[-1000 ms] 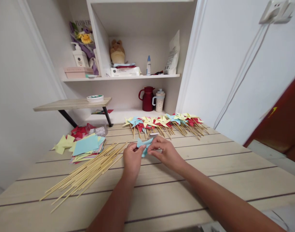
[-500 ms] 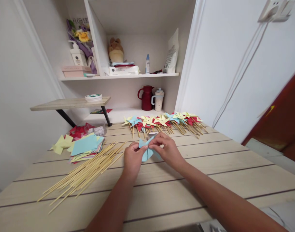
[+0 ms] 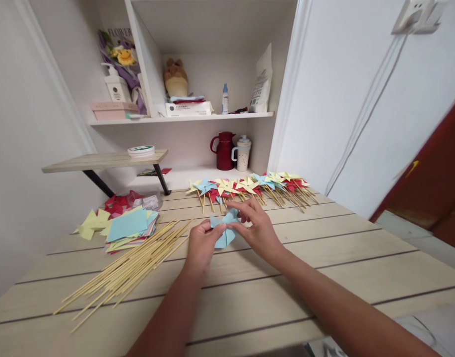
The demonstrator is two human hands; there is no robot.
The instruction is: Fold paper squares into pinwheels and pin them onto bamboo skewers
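Your left hand (image 3: 200, 244) and right hand (image 3: 257, 229) both pinch the folded light-blue paper piece (image 3: 224, 228) above the pale wooden plank table (image 3: 324, 258), near the loose bamboo sticks (image 3: 126, 270).

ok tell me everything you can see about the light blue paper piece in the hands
The light blue paper piece looks like thin craft paper, folded so pointed flaps stick out, like a part-formed pinwheel. It is held just above the pale wooden plank table, roughly mid-table. The left hand pinches its left side, and the right hand grips its right side with fingers spread above it. It has no stick in it that I can see.
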